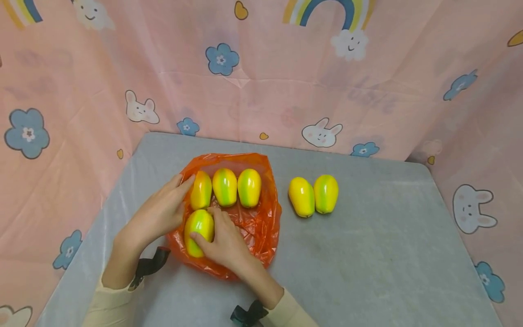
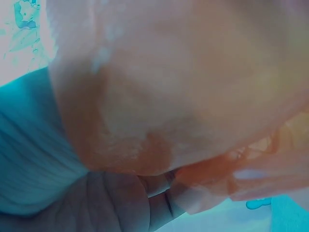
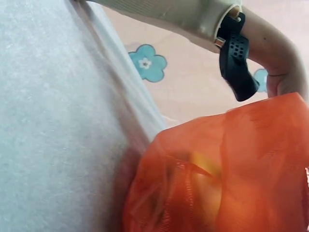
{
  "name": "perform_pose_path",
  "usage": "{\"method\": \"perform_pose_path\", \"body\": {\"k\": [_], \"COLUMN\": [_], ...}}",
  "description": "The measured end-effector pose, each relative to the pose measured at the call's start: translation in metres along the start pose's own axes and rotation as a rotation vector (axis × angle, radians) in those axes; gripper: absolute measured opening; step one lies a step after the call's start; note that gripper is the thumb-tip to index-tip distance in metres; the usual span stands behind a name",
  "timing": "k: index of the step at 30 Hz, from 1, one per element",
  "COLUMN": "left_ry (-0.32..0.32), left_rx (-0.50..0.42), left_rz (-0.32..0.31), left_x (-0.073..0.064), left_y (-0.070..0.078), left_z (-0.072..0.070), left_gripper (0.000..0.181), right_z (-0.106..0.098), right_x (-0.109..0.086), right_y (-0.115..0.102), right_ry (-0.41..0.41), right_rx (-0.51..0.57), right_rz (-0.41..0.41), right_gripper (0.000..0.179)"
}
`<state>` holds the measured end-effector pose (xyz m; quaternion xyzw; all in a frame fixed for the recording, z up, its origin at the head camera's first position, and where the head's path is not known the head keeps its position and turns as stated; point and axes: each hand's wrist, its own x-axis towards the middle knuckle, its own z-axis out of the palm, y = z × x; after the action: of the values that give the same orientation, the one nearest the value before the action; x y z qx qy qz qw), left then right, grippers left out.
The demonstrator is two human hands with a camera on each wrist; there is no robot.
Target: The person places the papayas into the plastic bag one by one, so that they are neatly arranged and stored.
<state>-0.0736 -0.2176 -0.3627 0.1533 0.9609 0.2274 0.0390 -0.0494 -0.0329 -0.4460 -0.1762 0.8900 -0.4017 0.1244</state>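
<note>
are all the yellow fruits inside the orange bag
No, two yellow fruits lie on the gray table to the right of the orange bag in the head view.

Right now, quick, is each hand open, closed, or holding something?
Left hand: touching the left edge of the orange bag; whether it grips cannot be told.
Right hand: closed, holding the nearest yellow-green fruit.

Narrow lane right of orange bag; yellow fruit pair (close together) blocks beyond.
</note>
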Motion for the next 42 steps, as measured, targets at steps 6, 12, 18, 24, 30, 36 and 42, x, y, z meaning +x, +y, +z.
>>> {"method": "perform_pose_path", "body": {"k": [6, 12, 18, 24, 30, 36, 42], "left_ry": [0.01, 0.012, 0.001, -0.014, -0.008, -0.026, -0.023], "left_rx": [0.002, 0.015, 0.012, 0.0, -0.002, 0.006, 0.008], "left_rz": [0.004, 0.007, -0.001, -0.022, -0.011, -0.033, -0.036], "left_x": [0.0, 0.0, -0.001, -0.002, -0.002, -0.002, -0.002], "left_y": [0.0, -0.001, -0.001, -0.004, -0.005, -0.003, -0.001], "left_z": [0.0, -0.002, -0.003, -0.005, -0.008, -0.005, -0.006], "left_gripper": [0.067, 0.068, 0.07, 0.07, 0.068, 0.068, 0.069], "right_z": [-0.009, -0.028, -0.051, -0.076, -0.101, -0.129, -0.154], "right_x": [-0.003, -0.008, -0.016, -0.027, -0.031, -0.037, -0.034], "right_y": [-0.003, -0.01, -0.013, -0.013, -0.002, 0.02, 0.046], "right_ry": [0.004, 0.015, 0.051, 0.153, 0.309, 0.382, 0.435], "right_rx": [0.01, 0.021, 0.043, 0.045, 0.063, 0.03, -0.004], "right_rz": [0.033, 0.023, 0.022, -0.032, -0.158, -0.172, -0.16], "right_gripper": [0.076, 0.071, 0.066, 0.059, 0.052, 0.048, 0.051]}}
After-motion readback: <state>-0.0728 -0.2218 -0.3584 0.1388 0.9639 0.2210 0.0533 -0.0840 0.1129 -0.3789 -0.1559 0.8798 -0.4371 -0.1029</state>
